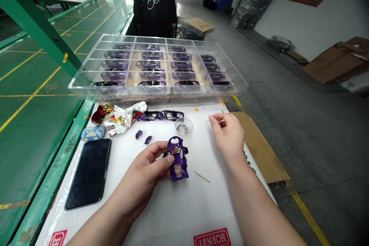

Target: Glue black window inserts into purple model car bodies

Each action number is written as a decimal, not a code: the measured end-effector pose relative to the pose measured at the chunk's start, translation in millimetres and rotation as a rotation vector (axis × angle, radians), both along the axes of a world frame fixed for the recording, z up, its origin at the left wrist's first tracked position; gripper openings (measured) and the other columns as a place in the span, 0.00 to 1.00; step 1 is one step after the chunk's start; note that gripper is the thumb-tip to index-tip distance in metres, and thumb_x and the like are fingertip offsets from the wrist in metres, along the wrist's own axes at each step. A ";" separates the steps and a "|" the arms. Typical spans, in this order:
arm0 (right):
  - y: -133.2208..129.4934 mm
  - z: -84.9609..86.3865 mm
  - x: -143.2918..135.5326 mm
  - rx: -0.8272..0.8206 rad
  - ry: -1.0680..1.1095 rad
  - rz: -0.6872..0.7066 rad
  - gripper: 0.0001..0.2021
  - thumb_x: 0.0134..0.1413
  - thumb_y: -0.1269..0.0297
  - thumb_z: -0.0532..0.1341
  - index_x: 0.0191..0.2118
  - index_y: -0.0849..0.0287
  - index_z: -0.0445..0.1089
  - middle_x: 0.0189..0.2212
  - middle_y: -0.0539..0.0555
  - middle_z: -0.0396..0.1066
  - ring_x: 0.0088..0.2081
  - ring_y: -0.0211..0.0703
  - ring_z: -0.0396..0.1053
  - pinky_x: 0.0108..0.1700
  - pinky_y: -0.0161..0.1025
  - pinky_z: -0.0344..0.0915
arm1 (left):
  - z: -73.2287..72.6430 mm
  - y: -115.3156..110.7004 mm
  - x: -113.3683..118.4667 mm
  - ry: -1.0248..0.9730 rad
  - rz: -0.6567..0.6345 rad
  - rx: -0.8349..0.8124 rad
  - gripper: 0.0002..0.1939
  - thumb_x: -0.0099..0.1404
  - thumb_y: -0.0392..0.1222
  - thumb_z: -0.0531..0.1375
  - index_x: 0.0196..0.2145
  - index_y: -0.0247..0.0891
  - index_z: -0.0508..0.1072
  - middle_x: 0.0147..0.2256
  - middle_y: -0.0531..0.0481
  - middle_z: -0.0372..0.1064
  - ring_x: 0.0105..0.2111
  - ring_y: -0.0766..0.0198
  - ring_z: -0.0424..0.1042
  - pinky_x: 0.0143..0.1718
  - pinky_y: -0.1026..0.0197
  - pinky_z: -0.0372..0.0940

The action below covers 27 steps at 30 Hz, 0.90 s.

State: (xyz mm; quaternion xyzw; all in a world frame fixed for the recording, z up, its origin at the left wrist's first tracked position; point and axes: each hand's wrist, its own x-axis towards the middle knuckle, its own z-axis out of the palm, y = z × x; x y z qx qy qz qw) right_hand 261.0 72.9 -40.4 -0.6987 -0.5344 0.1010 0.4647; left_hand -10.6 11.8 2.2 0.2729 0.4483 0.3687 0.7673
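Note:
My left hand (155, 161) grips a purple plastic car-body frame (180, 161) with black parts, held over the white table. My right hand (226, 132) is to its right, thumb and forefinger pinched on a thin pin-like piece. Between the hands and farther back stands a small clear cup (183, 127) with silvery bits inside. A thin wooden stick (201, 177) lies on the table to the right of the frame. Two small purple pieces (148, 140) lie left of the cup. Behind them rest more purple and black frames (161, 115).
A clear compartment tray (155, 91) of purple frames spans the table's far end. At the left lie a phone (88, 173), a blue case (93, 133) and a shiny wrapper (118, 119). A person in black (155, 7) is beyond the tray. Cardboard (262, 150) lies at the right.

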 end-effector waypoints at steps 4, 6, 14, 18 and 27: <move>3.0 -4.6 1.2 -0.015 0.000 0.004 0.14 0.65 0.50 0.68 0.37 0.56 0.81 0.37 0.57 0.78 0.33 0.50 0.71 0.44 0.50 0.72 | 2.2 -1.2 1.4 -0.016 0.019 0.013 0.22 0.64 0.47 0.81 0.51 0.38 0.83 0.54 0.43 0.81 0.39 0.60 0.80 0.45 0.55 0.80; 4.2 -6.1 1.4 -0.016 -0.002 0.003 0.14 0.64 0.49 0.67 0.37 0.56 0.81 0.37 0.58 0.78 0.33 0.50 0.71 0.44 0.50 0.72 | 2.3 -1.5 1.6 -0.021 0.021 0.018 0.21 0.65 0.46 0.80 0.51 0.38 0.83 0.53 0.43 0.81 0.38 0.61 0.80 0.45 0.55 0.80; 5.1 -4.9 -3.5 0.030 -0.006 -0.008 0.16 0.68 0.48 0.64 0.41 0.56 0.81 0.41 0.59 0.79 0.38 0.51 0.72 0.46 0.49 0.73 | 3.0 -2.5 1.1 -0.038 0.022 0.008 0.20 0.65 0.45 0.80 0.50 0.38 0.83 0.51 0.43 0.83 0.38 0.60 0.81 0.44 0.55 0.80; 8.5 -11.8 -4.0 -0.032 0.001 0.046 0.17 0.67 0.46 0.65 0.37 0.55 0.80 0.38 0.59 0.80 0.37 0.51 0.73 0.46 0.49 0.73 | 4.8 -1.3 2.1 -0.036 0.025 0.008 0.20 0.63 0.46 0.81 0.49 0.38 0.84 0.51 0.43 0.83 0.37 0.60 0.81 0.43 0.56 0.79; -7.6 2.9 -10.0 -0.025 0.066 0.009 0.27 0.66 0.39 0.69 0.57 0.58 0.82 0.45 0.58 0.79 0.36 0.48 0.73 0.44 0.49 0.73 | 2.2 -3.0 2.0 -0.050 0.047 0.033 0.19 0.63 0.45 0.81 0.49 0.39 0.85 0.52 0.43 0.81 0.40 0.60 0.80 0.44 0.56 0.79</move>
